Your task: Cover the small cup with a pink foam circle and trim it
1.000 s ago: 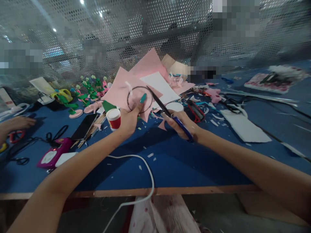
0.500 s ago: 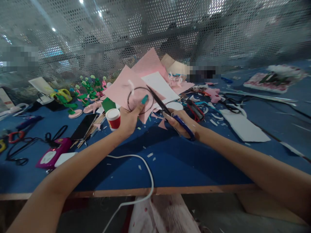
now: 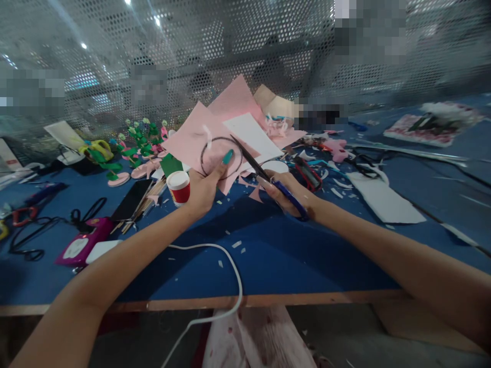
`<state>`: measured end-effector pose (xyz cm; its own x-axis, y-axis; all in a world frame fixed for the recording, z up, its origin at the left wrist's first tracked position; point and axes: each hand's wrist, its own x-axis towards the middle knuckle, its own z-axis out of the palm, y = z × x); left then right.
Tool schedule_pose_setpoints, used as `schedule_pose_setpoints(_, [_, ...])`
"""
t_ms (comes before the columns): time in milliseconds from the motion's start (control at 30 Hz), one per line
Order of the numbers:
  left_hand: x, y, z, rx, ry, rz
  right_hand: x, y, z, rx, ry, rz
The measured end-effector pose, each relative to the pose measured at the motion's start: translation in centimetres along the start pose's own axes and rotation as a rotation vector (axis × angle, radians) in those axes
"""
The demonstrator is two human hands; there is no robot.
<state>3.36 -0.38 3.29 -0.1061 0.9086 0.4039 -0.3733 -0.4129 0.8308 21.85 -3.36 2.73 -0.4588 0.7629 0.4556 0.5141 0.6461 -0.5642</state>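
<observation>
My left hand [image 3: 205,191] pinches a pink sheet [image 3: 187,130] by its lower part, thumb on top; whether it is paper or foam I cannot tell. A dark circle is drawn on the sheet around the thumb. In my right hand [image 3: 284,191] are scissors [image 3: 289,197] with blue handles and dark blades. The blades point up and left, at the sheet's right edge beside the circle. Behind the held sheet lie a larger pink sheet [image 3: 240,97] and a white sheet [image 3: 251,133]. A red and white tub [image 3: 178,188] stands just left of my left hand.
On the blue table are a purple power socket box [image 3: 86,240], a black phone [image 3: 132,199], sticks [image 3: 143,207] and green-leaved craft flowers [image 3: 141,143]. A white cable [image 3: 226,255] runs over the front edge. Scraps [image 3: 307,156] and a white board [image 3: 387,197] lie right. Perforated metal [image 3: 215,46] rises behind.
Almost nothing differs. Both hands, the pink sheet and the scissors keep practically the same place, and the view shifts very slightly.
</observation>
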Motion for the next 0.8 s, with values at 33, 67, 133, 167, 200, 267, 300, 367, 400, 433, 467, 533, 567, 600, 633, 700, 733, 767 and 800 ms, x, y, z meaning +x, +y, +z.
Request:
schedule_pose_setpoints(33, [-0.01, 0.0, 0.01, 0.0, -0.002, 0.003, -0.03, -0.1, 0.05, 0.017, 0.014, 0.005])
schedule_pose_setpoints(67, [-0.02, 0.0, 0.01, 0.0, -0.006, 0.004, -0.06, -0.18, 0.1, 0.032, 0.024, 0.006])
schedule_pose_setpoints(133, [-0.01, -0.02, -0.01, 0.002, -0.018, 0.0, -0.07, -0.23, 0.12, 0.048, 0.033, 0.0])
schedule_pose_setpoints(167, [0.0, -0.04, -0.04, 0.003, -0.025, -0.003, -0.05, -0.19, 0.1, 0.045, 0.025, -0.004])
schedule_pose_setpoints(200, [0.02, -0.07, -0.08, 0.005, -0.03, -0.006, -0.02, -0.09, 0.06, 0.038, 0.012, -0.01])
schedule_pose_setpoints(267, [0.06, -0.15, -0.17, 0.013, -0.03, -0.009, 0.05, 0.19, -0.04, 0.02, -0.019, -0.014])
schedule_pose_setpoints(300, [0.07, -0.19, -0.21, 0.015, -0.028, -0.012, 0.08, 0.33, -0.08, 0.014, -0.032, -0.019])
schedule_pose_setpoints(367, [0.08, -0.23, -0.23, 0.011, -0.031, -0.018, 0.12, 0.56, -0.12, 0.014, -0.027, -0.021])
schedule_pose_setpoints(400, [0.08, -0.23, -0.21, 0.006, -0.034, -0.02, 0.13, 0.62, -0.13, 0.02, -0.011, -0.018])
schedule_pose_setpoints(433, [0.07, -0.21, -0.19, 0.006, -0.035, -0.022, 0.14, 0.64, -0.13, 0.023, -0.007, -0.018])
schedule_pose_setpoints(467, [0.05, -0.17, -0.16, 0.009, -0.037, -0.022, 0.14, 0.61, -0.13, 0.023, -0.013, -0.021])
schedule_pose_setpoints(533, [0.02, -0.1, -0.08, 0.013, -0.04, -0.017, 0.13, 0.46, -0.11, 0.02, -0.028, -0.024])
schedule_pose_setpoints(567, [0.0, -0.07, -0.06, 0.007, -0.043, -0.012, 0.12, 0.36, -0.08, 0.021, -0.031, -0.027])
schedule_pose_setpoints(600, [-0.01, -0.06, -0.04, -0.003, -0.05, -0.005, 0.11, 0.25, -0.02, 0.024, -0.024, -0.028])
schedule_pose_setpoints(633, [-0.02, -0.07, -0.04, -0.015, -0.059, 0.0, 0.08, 0.16, 0.05, 0.029, -0.006, -0.024])
schedule_pose_setpoints(700, [-0.03, -0.12, -0.07, -0.024, -0.068, -0.002, 0.04, 0.04, 0.23, 0.04, 0.032, -0.008])
schedule_pose_setpoints(733, [-0.03, -0.15, -0.1, -0.02, -0.063, -0.006, 0.02, 0.04, 0.32, 0.042, 0.039, -0.001])
schedule_pose_setpoints(767, [-0.03, -0.19, -0.13, -0.014, -0.058, -0.011, 0.01, 0.07, 0.39, 0.045, 0.041, 0.004])
schedule_pose_setpoints(800, [-0.04, -0.23, -0.15, -0.01, -0.054, -0.013, 0.01, 0.12, 0.43, 0.048, 0.04, 0.007])
